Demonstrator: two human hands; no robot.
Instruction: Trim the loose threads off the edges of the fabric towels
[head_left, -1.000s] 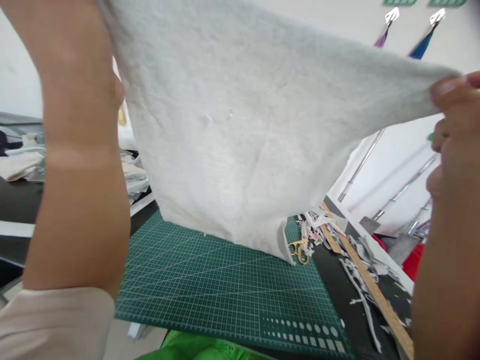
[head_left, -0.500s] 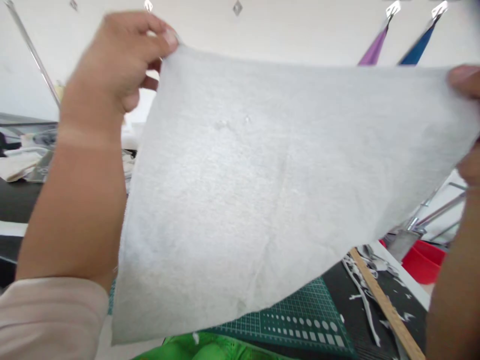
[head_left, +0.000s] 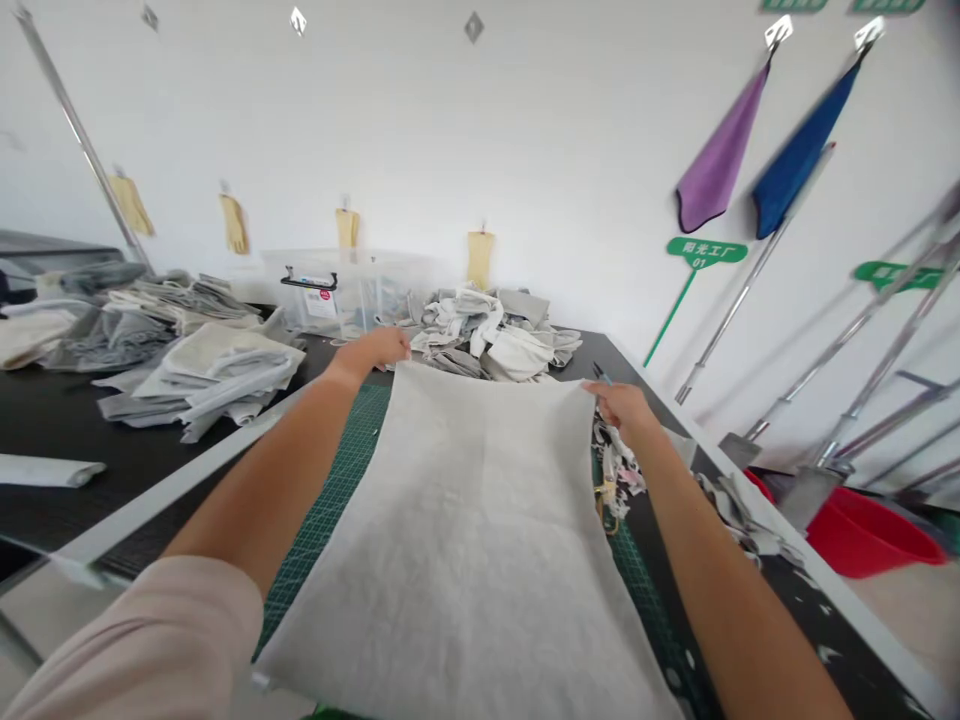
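The two hands stand well apart, the left hand [head_left: 373, 350] curled on the sheet's far corner at 11 o'clock and the right hand [head_left: 622, 405] pinching the other at 1 o'clock. Between them a pale grey fleece sheet [head_left: 450, 540] lies spread over a green cutting mat [head_left: 337, 480], hiding most of it, on a black tabletop [head_left: 75, 510].

Just beside the right hand, at 1 o'clock, sit a heap of fabric scraps [head_left: 615, 460] and gold-coloured scissors [head_left: 604, 492], partly hidden behind the right forearm. Straight ahead at 12 o'clock, a pile of crumpled grey cloth [head_left: 480, 335] rises beyond the sheet, next to a clear plastic bin [head_left: 330, 300]. Folded grey cloth [head_left: 202, 375] is stacked at 10 o'clock. A red basin [head_left: 862, 535] stands beyond the tabletop at 3 o'clock.
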